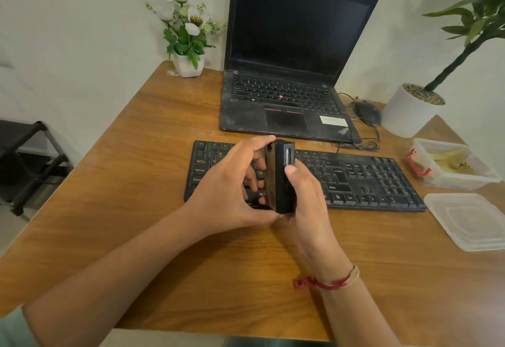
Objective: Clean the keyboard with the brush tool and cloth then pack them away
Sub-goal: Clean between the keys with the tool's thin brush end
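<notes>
The tool [281, 179], a black block, is held upright by both hands just above the keyboard [369, 179]. The right hand [306, 196] is closed around its lower half. The thumb is pressed flat on the front face, below a narrow slot, and the other fingers are hidden behind the block. The left hand [229, 188] is curled against the left side of the tool. Its index finger is laid over the top edge and its thumb is placed at the bottom end. The fingers between them are bent toward the side, but whether all of them touch it cannot be told.

The keyboard lies on the table [136, 155], under the fingers, and stretches out to both sides of them. Beyond the fingertips an open laptop [289, 73] is seen, with a mouse [367, 111] beside it. Well to the right of the right-hand fingers a yellowish cloth [448, 162] is kept inside a clear box [459, 181]. The lid [470, 221] is laid flat apart from the box, on the near side of it.
</notes>
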### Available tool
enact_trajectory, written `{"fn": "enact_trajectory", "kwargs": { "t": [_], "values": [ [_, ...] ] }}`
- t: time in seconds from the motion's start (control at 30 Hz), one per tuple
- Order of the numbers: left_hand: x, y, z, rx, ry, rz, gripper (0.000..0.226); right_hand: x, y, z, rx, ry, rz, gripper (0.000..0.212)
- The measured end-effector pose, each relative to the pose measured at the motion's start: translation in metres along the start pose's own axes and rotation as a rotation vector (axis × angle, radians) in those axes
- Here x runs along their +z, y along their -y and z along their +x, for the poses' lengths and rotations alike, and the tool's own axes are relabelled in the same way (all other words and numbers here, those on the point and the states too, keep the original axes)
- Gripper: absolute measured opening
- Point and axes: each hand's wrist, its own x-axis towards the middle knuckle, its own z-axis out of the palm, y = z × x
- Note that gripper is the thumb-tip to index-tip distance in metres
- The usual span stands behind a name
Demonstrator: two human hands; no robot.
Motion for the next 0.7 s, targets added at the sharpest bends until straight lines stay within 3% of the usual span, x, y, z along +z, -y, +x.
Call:
{"fn": "enact_trajectory", "kwargs": {
  "t": [0.1,0.33,0.53,0.7],
  "values": [
    [0.0004,0.0012,-0.0002,0.025,-0.019,0.001,0.099,-0.0003,-0.0011,0.0007,-0.055,0.040,-0.001,0.045],
    [-0.0006,-0.0015,0.0000,0.007,-0.070,-0.075,0.100,-0.0094,0.0012,-0.0026,-0.008,0.137,0.078,0.055],
    [0.0001,0.0022,-0.0021,-0.033,-0.083,-0.083,0.099,-0.0076,0.0002,-0.0022,-0.035,0.131,-0.014,0.050],
    [0.0025,0.0049,-0.0032,0.042,-0.096,-0.072,0.095,-0.0028,0.0003,-0.0061,-0.054,0.086,-0.015,0.051]
  ]
}}
